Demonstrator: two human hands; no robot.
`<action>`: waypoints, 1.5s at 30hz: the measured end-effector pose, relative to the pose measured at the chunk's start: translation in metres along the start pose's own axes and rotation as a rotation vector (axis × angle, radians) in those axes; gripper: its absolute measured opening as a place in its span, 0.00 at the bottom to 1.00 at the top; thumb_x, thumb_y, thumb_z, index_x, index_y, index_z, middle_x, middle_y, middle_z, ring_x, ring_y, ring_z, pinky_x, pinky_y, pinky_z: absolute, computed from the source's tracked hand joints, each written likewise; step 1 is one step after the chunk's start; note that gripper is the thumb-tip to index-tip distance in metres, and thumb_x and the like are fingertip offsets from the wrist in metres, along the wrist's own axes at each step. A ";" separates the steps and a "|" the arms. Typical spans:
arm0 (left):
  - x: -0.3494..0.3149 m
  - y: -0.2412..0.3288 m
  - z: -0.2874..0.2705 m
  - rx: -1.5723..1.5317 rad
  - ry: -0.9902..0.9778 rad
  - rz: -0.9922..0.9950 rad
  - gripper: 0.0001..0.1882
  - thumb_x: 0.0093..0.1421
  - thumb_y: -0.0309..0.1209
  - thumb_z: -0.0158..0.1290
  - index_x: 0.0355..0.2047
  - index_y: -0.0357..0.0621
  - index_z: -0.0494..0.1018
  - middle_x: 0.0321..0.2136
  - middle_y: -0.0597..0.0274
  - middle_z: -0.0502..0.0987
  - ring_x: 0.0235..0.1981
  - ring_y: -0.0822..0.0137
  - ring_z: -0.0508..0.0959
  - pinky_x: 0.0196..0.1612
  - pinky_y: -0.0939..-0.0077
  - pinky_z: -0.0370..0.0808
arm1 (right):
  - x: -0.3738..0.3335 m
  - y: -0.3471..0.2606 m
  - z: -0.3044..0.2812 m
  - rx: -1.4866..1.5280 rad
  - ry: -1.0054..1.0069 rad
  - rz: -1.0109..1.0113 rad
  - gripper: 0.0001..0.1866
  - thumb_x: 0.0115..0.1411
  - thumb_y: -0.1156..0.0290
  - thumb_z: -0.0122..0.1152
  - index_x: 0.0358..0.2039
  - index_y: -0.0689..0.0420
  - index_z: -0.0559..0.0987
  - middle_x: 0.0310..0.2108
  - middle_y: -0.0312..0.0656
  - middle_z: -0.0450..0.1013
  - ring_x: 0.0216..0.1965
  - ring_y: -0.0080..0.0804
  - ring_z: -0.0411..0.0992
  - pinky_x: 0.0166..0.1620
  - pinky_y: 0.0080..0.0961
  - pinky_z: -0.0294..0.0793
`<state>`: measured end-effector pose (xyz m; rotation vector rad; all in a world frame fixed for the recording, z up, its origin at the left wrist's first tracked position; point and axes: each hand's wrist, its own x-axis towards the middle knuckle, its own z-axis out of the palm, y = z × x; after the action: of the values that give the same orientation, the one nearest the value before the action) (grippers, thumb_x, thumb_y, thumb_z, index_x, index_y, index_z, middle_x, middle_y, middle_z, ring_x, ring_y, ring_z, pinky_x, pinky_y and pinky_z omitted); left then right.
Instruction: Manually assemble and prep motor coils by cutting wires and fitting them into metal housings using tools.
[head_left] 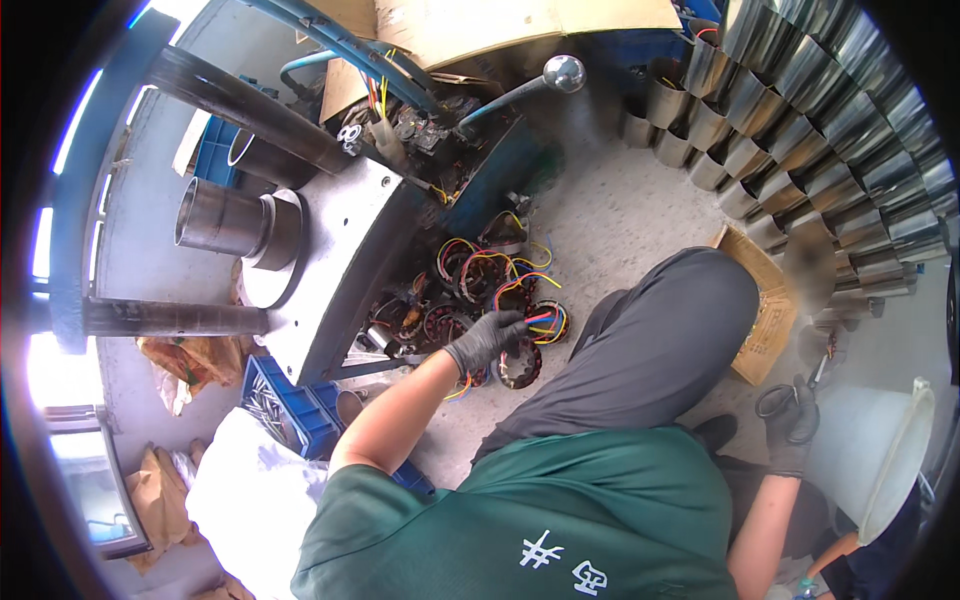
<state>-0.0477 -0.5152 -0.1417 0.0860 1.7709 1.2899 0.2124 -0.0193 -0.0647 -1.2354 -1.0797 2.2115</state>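
Observation:
My left hand point(487, 342), in a dark grey glove, is closed around coloured lead wires point(540, 318), red, blue and yellow. Beneath its fingers a ring-shaped motor stator point(520, 368) stands just above or on the floor; whether it is lifted cannot be told. Several more stators point(480, 275) with red, yellow and blue leads lie heaped beyond the hand. Off to the right, my right hand point(790, 425), gloved too, grips what look like dark-handled scissors point(822, 362), blades pointing away from me. Its fingers are partly hidden by the handles.
A press with a steel table point(345, 240) and a metal cylinder point(220, 218) stands left; its ball-ended lever point(563, 75) juts over the floor. Metal sleeves point(760, 120) are stacked far right. Nearby are a cardboard box point(765, 315), a pale bucket point(865, 440) and a blue parts bin point(300, 430).

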 end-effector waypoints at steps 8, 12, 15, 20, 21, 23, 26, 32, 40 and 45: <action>0.042 -0.103 0.023 1.035 0.095 0.362 0.23 0.59 0.35 0.58 0.55 0.48 0.74 0.44 0.50 0.81 0.48 0.43 0.78 0.51 0.51 0.74 | 0.003 0.005 -0.010 0.131 -0.007 0.006 0.10 0.63 0.63 0.61 0.43 0.51 0.77 0.22 0.33 0.72 0.22 0.31 0.73 0.28 0.32 0.74; 0.015 -0.008 0.055 1.017 0.352 0.503 0.35 0.56 0.32 0.61 0.63 0.45 0.64 0.61 0.45 0.68 0.58 0.42 0.72 0.57 0.53 0.73 | 0.000 0.000 0.002 -0.038 0.011 -0.108 0.07 0.62 0.62 0.58 0.32 0.51 0.75 0.18 0.36 0.69 0.17 0.31 0.71 0.22 0.30 0.73; 0.027 -0.002 0.061 1.033 0.452 0.601 0.27 0.61 0.26 0.52 0.62 0.45 0.67 0.56 0.43 0.72 0.56 0.42 0.74 0.55 0.55 0.74 | -0.003 -0.024 0.015 -0.042 -0.021 -0.168 0.15 0.61 0.59 0.57 0.39 0.58 0.74 0.17 0.41 0.71 0.15 0.30 0.70 0.16 0.25 0.69; 0.113 -0.098 -0.014 0.524 0.301 0.602 0.19 0.67 0.25 0.46 0.58 0.45 0.71 0.48 0.52 0.78 0.47 0.54 0.78 0.51 0.62 0.76 | -0.027 -0.100 0.001 -0.091 0.013 -0.197 0.27 0.63 0.45 0.62 0.44 0.60 0.74 0.18 0.38 0.71 0.14 0.26 0.70 0.16 0.22 0.69; 0.142 -0.100 -0.037 0.085 0.195 0.480 0.19 0.69 0.24 0.43 0.58 0.48 0.71 0.48 0.55 0.79 0.48 0.57 0.78 0.54 0.63 0.76 | -0.019 -0.111 -0.009 -0.148 -0.029 -0.197 0.31 0.62 0.39 0.61 0.44 0.57 0.75 0.21 0.37 0.73 0.15 0.24 0.71 0.16 0.21 0.68; 0.151 -0.064 0.007 -0.077 0.246 0.451 0.16 0.69 0.25 0.45 0.55 0.48 0.73 0.44 0.58 0.79 0.45 0.60 0.78 0.50 0.65 0.77 | -0.043 -0.158 -0.035 -0.226 0.123 -0.302 0.28 0.63 0.40 0.62 0.43 0.55 0.76 0.21 0.36 0.74 0.14 0.23 0.70 0.15 0.21 0.67; 0.166 0.011 0.025 -0.334 0.373 0.421 0.10 0.67 0.26 0.51 0.47 0.47 0.75 0.37 0.62 0.79 0.38 0.65 0.77 0.40 0.69 0.79 | -0.028 -0.207 -0.109 -0.146 0.258 -0.493 0.25 0.63 0.41 0.61 0.42 0.52 0.77 0.23 0.35 0.75 0.14 0.22 0.68 0.14 0.21 0.63; 0.160 0.208 0.072 -0.185 0.377 0.841 0.14 0.68 0.34 0.52 0.48 0.39 0.75 0.35 0.64 0.77 0.34 0.68 0.75 0.37 0.75 0.74 | -0.020 -0.304 -0.276 -1.258 0.821 -0.594 0.20 0.60 0.52 0.60 0.39 0.57 0.82 0.34 0.48 0.82 0.33 0.46 0.81 0.35 0.42 0.79; 0.088 0.373 0.317 0.065 -0.167 0.944 0.16 0.68 0.33 0.53 0.49 0.32 0.74 0.32 0.60 0.78 0.31 0.71 0.77 0.40 0.77 0.74 | 0.002 -0.336 -0.362 -1.861 0.778 0.107 0.23 0.56 0.51 0.61 0.41 0.57 0.86 0.40 0.55 0.81 0.45 0.49 0.80 0.49 0.41 0.78; 0.144 0.303 0.366 1.248 -0.393 0.990 0.16 0.64 0.41 0.56 0.45 0.43 0.79 0.33 0.53 0.82 0.37 0.57 0.82 0.42 0.63 0.78 | 0.080 -0.310 -0.406 -1.685 0.532 0.324 0.39 0.60 0.35 0.53 0.62 0.50 0.76 0.62 0.50 0.71 0.63 0.45 0.70 0.65 0.38 0.66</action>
<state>-0.0073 -0.0391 -0.0063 1.9331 1.9299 0.4301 0.5005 0.4045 0.0037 -2.4076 -2.6247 0.4937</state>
